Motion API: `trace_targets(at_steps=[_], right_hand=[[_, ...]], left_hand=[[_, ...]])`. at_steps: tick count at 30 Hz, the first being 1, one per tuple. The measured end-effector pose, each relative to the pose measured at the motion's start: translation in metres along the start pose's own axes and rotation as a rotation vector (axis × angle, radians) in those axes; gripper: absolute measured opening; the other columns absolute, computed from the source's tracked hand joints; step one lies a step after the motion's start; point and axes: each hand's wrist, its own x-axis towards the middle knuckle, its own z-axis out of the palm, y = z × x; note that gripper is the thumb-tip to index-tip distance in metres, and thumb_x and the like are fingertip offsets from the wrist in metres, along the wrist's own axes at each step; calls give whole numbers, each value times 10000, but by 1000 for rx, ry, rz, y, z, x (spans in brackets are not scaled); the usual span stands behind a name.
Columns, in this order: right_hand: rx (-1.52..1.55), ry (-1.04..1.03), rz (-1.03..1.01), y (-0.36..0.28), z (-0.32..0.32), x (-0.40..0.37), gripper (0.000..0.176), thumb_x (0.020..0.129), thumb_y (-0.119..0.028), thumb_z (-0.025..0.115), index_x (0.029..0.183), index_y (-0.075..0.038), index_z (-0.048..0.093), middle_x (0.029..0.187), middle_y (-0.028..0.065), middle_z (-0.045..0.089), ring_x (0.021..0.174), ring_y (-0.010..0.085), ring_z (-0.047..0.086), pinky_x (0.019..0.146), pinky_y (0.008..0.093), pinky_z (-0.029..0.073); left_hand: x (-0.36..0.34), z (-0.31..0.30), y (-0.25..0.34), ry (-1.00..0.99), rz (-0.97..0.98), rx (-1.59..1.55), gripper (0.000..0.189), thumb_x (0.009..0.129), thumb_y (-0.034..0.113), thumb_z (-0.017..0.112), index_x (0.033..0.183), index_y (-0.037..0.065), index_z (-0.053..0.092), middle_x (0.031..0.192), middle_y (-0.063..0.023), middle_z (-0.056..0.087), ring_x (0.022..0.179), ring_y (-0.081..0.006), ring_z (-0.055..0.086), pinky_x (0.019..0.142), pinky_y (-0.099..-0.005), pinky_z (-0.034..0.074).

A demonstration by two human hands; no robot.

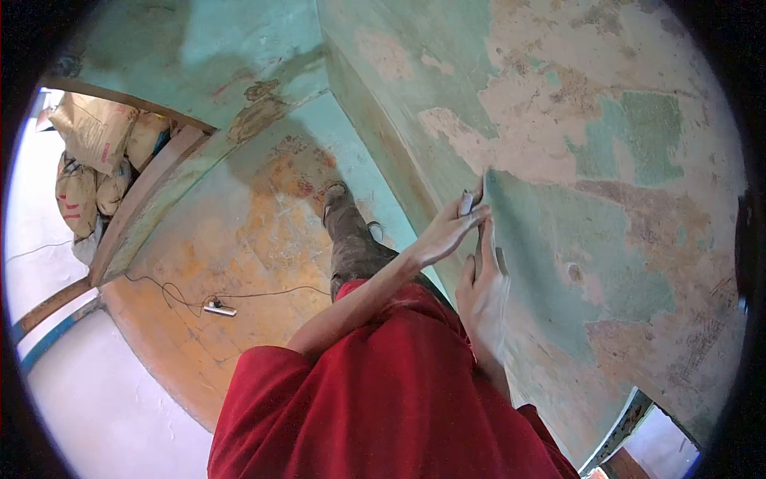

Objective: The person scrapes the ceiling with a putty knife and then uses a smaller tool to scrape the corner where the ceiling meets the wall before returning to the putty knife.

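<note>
Small pale tool (466, 203) at the patchy wall (558, 247), probably light and stiff, best pinched along its sides; left hand (442, 237) grips it, right hand (484, 300) fingers extended, grip unclear.

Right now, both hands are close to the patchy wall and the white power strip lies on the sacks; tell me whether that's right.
No: the head view shows the white power strip on the floor, not on the sacks. The left hand and right hand are close to the patchy wall.
</note>
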Motion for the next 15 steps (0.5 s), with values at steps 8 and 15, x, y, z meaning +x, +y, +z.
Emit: trace_targets(at_steps=[8,15], right_hand=[[56,-23,61,4,3,1,615,834,33,472,1431,-22,336,944,312,573,819,471,575,689,503,445],[5,-16,85,-4,-1,-3,609,844,15,484,1432,-32,334,939,298,581,817,469,578,681,504,441]], left_hand=[[8,-4,-21,43,80,37,588,980,218,502,1420,-94,270,1397,-131,434,1253,-170,398,1045,-299,343],[4,-2,-16,42,31,50,555,984,238,498,1388,-100,325,1362,-142,468,1235,-180,422,1035,-297,351]])
